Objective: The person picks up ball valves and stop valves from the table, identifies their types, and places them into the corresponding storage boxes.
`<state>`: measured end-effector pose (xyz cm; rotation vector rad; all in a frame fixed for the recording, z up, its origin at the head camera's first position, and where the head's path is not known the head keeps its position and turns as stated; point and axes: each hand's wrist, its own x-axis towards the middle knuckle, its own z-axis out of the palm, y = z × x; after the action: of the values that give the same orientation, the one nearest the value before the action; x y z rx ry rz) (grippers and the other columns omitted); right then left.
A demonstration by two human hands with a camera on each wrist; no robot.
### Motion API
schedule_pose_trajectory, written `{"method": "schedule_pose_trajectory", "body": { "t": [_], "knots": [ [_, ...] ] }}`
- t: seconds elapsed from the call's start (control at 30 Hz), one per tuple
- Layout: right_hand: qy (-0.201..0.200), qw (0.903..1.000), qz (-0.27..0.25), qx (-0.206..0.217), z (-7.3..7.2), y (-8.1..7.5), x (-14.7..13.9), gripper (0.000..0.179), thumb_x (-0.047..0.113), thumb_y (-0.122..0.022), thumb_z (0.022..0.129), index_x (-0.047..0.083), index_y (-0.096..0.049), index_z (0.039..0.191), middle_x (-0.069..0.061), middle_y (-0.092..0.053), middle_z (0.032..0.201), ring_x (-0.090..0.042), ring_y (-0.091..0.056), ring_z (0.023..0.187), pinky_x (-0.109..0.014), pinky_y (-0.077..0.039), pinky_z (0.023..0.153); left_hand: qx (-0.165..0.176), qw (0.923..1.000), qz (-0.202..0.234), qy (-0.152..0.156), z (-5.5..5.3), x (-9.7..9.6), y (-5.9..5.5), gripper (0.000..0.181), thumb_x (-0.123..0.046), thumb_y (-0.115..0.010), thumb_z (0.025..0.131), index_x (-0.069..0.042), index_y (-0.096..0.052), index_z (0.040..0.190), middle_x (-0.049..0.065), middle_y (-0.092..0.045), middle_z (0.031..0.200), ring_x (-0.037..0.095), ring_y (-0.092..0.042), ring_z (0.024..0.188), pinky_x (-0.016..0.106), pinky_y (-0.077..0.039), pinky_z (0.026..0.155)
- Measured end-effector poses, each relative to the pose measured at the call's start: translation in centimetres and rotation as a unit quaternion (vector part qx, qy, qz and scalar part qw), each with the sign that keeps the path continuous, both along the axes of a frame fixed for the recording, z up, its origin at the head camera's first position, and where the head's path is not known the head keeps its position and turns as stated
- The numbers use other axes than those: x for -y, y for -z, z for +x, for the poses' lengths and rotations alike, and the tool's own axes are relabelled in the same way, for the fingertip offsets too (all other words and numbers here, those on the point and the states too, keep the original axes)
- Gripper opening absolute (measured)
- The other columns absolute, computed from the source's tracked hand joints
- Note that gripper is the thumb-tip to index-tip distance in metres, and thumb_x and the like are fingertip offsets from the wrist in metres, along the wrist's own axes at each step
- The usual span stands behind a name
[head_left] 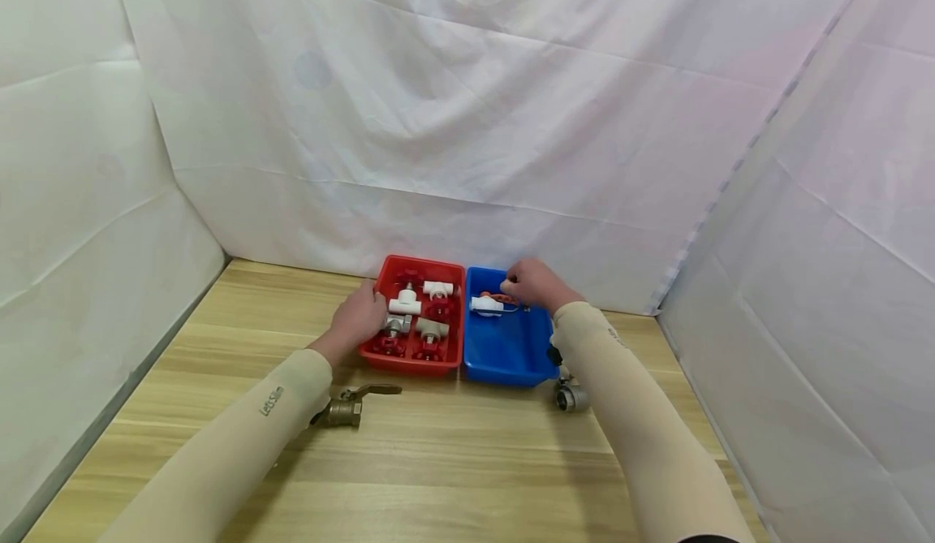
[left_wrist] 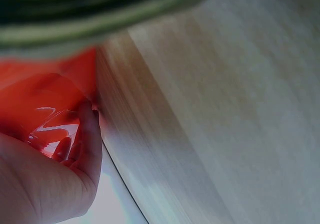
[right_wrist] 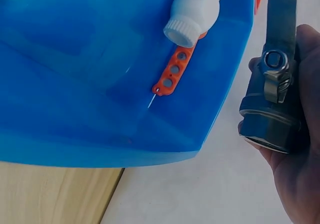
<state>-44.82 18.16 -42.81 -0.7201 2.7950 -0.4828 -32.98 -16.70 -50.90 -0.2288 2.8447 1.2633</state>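
Head view: the left hand (head_left: pixel 359 316) rests on the near-left rim of the red rectangular plastic tray (head_left: pixel 453 316), fingers curled over its edge. Just right of those fingers, inside the tray, lie white plastic pipe fittings (head_left: pixel 406 305). The right hand (head_left: pixel 536 283) hovers over the far end of the blue rectangular plastic tray (head_left: pixel 504 356), fingers bent; just left of it lies a white plastic ball valve with an orange perforated lever (head_left: pixel 486 304). On the light wooden table (head_left: pixel 438 462), a brass ball valve (head_left: pixel 349 407) lies beside the left forearm.

Left wrist view: the left hand (left_wrist: pixel 45 179) grips the red tray (left_wrist: pixel 45 98), fingers (left_wrist: pixel 90 134) curled against its wall.

Right wrist view: the right hand (right_wrist: pixel 300 174) clasps a dark metal ball valve (right_wrist: pixel 272 108) in its palm; the white valve (right_wrist: pixel 192 16) lies in the blue tray (right_wrist: pixel 75 83) to its left.
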Motion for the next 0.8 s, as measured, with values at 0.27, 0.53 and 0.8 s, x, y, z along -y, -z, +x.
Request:
{"method": "schedule_pose_trajectory", "body": {
  "t": [0.27, 0.53, 0.8],
  "knots": [
    [-0.005, 0.9999, 0.011, -0.003, -0.1, 0.4, 0.1, 0.04, 0.021, -0.062, 0.109, 0.007, -0.067, 0.071, -0.001, -0.051, 0.062, -0.022, -0.056, 0.061, -0.037, -0.048, 0.064, -0.012, 0.9999, -0.003, 0.001, 0.1, 0.1, 0.0, 0.052, -0.027, -0.032, 0.116, 0.005, -0.041, 0.156, 0.025, -0.064, 0.13, 0.04, -0.065, 0.11, 0.062, -0.055, 0.103],
    [-0.001, 0.9997, 0.024, -0.006, -0.6, 1.4, -0.1, 0.044, 0.025, -0.065, 0.111, 0.009, -0.067, 0.071, -0.002, -0.053, 0.064, -0.022, -0.058, 0.063, -0.037, -0.049, 0.064, 0.0, 1.0, 0.004, 0.0, 0.1, -0.2, 0.0, 0.052, -0.028, -0.034, 0.116, 0.004, -0.04, 0.158, 0.024, -0.064, 0.132, 0.039, -0.064, 0.11, 0.061, -0.057, 0.104],
    [0.002, 0.9991, 0.042, -0.005, -0.8, 1.9, -0.5, 0.043, 0.025, -0.064, 0.111, 0.007, -0.069, 0.072, -0.001, -0.053, 0.064, -0.022, -0.059, 0.064, -0.036, -0.049, 0.064, -0.001, 1.0, 0.001, -0.004, 0.0, -0.4, 0.1, 0.053, -0.028, -0.035, 0.116, 0.003, -0.04, 0.158, 0.025, -0.063, 0.134, 0.04, -0.065, 0.113, 0.062, -0.056, 0.105]
  ]
}}
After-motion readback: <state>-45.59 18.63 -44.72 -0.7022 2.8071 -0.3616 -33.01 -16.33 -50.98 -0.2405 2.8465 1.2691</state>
